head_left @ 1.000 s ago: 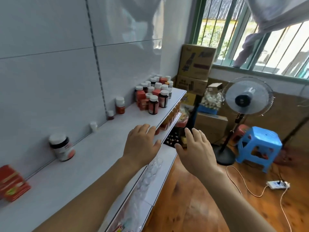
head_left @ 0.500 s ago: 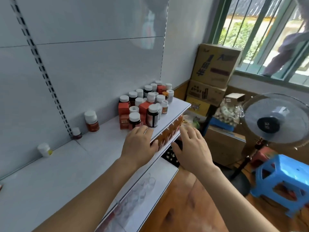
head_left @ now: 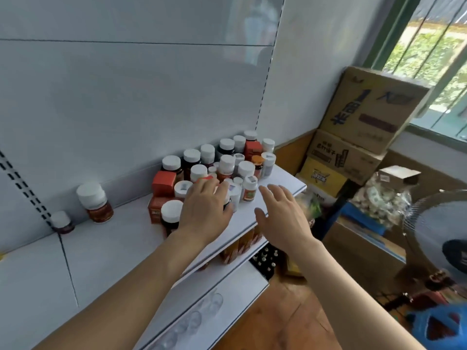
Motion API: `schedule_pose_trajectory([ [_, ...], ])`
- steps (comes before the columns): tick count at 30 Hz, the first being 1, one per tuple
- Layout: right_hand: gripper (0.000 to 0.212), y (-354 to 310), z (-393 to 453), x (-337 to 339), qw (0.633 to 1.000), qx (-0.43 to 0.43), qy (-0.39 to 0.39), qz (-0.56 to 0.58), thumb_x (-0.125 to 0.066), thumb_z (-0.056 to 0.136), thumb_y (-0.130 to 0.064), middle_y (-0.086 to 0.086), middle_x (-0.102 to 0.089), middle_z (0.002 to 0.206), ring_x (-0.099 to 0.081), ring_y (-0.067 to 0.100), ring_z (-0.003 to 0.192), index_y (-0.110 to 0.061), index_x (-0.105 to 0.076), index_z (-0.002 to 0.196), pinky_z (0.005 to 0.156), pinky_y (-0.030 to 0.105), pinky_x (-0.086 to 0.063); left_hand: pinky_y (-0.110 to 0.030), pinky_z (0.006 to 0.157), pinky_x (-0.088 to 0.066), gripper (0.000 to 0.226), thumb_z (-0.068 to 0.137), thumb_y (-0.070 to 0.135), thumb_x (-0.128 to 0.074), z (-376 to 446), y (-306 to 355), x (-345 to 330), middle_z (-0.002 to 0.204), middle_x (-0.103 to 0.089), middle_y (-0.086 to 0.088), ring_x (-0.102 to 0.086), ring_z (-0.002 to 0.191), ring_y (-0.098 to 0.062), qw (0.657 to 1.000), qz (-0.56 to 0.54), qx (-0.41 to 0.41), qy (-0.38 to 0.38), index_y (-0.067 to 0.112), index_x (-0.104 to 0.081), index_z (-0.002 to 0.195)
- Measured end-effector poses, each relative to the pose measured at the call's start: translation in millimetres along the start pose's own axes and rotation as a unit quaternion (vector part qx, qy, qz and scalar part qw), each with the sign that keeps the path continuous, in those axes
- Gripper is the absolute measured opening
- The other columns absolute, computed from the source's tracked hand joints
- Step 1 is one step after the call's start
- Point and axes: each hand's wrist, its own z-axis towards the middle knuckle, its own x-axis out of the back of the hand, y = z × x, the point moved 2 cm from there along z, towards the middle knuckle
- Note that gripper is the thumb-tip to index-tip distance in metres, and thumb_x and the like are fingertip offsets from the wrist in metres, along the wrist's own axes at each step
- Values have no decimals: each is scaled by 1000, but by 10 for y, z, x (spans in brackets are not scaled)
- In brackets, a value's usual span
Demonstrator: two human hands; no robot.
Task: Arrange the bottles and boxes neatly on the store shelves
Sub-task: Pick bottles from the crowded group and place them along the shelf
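The left hand [head_left: 206, 210] reaches over the white store shelf [head_left: 121, 248], fingers loosely spread and laid on the near bottles of a tight cluster of white-capped brown pill bottles and red cardboard boxes [head_left: 217, 165] at the shelf's right end; whether it grips one I cannot tell. The right hand [head_left: 283, 218] hovers spread at the shelf's front edge, holding nothing. Farther left on the shelf, a larger white-capped brown bottle [head_left: 94, 202] and a small dark bottle [head_left: 62, 222] stand apart against the back panel. Stacked brown cardboard cartons [head_left: 366, 117] stand beyond the shelf's end.
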Motion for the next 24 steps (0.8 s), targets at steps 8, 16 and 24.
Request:
schedule_pose_trajectory([
  [8,55,292,855,-455,979,197,-21,55,-59,92,-20,5,-47,145,-30,31,140,-18,-44,145,113,45,-34,-40,79,-45,34,85,45,-57,217,-3,-208,96,-64,-4,-53,96,-28,988,118,88,-35,18,-67,103],
  [16,50,467,1394,-854,935,337,-85,70,-59,89,-18,0,-45,149,-24,31,146,-24,-53,138,112,50,-33,-41,80,-46,27,86,38,-58,251,161,-293,97,-63,-2,-53,100,-28,976,117,178,-38,15,-61,101],
  [24,37,452,1593,-883,901,407,-87,119,-65,88,-26,-5,-57,137,-28,20,144,-18,-60,123,108,41,-41,-39,78,-45,21,93,35,-54,298,282,-252,101,-59,-2,-51,98,-25,968,88,228,-61,15,-51,97],
])
